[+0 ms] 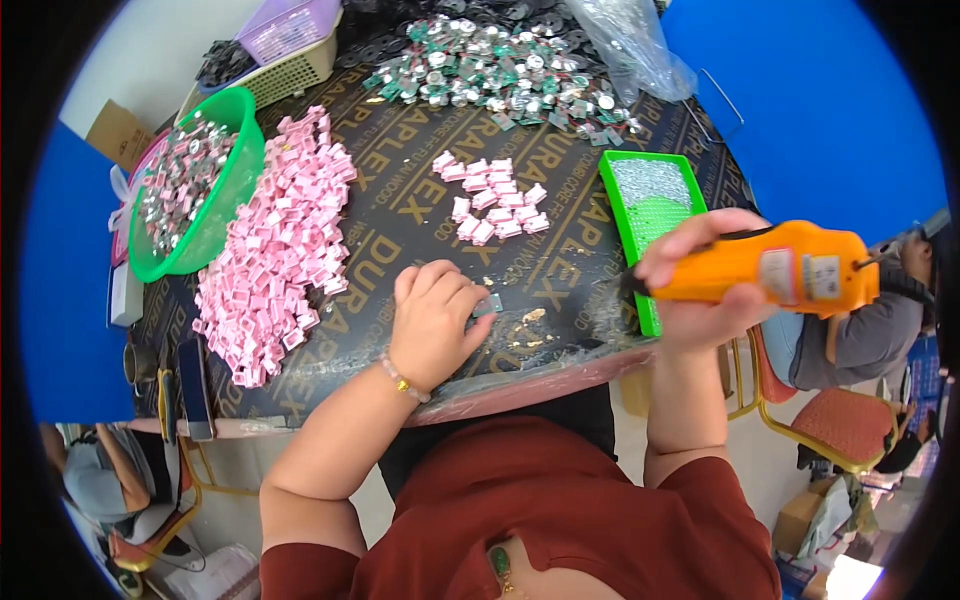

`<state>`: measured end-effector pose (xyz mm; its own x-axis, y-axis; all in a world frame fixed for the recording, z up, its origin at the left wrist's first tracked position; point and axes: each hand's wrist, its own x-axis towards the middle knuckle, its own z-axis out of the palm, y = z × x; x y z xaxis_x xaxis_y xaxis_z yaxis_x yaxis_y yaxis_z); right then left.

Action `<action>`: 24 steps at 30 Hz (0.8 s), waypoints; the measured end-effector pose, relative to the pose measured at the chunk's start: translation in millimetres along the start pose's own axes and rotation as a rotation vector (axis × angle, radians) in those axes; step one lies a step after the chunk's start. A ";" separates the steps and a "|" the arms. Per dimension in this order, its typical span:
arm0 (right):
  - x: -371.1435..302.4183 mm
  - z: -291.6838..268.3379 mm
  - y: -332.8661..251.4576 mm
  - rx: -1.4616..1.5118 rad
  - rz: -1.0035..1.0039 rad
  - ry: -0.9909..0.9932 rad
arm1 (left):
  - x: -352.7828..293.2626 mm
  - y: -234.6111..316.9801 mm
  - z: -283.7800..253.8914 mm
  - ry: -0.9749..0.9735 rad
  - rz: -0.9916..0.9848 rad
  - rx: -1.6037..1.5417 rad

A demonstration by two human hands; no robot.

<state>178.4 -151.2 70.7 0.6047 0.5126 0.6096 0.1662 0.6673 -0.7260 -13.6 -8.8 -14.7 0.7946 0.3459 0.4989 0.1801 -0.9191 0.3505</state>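
Tool (735, 270) sits clamped in my right hand (705, 322); I should steady the clear piece (488, 305) my left hand (433, 322) pinches.

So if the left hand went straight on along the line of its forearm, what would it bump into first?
Probably the small group of pink parts ahead of the left hand, though height is unclear, so it might pass above.
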 end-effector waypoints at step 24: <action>-30.7 83.7 54.2 0.170 0.327 -0.346 | -4.3 -4.7 1.2 0.027 -0.003 0.009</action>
<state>103.7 -85.5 39.3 0.3052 0.8393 0.4499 -0.1350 0.5058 -0.8521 -17.1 -6.3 -19.5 0.7782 0.3538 0.5189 0.1882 -0.9196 0.3449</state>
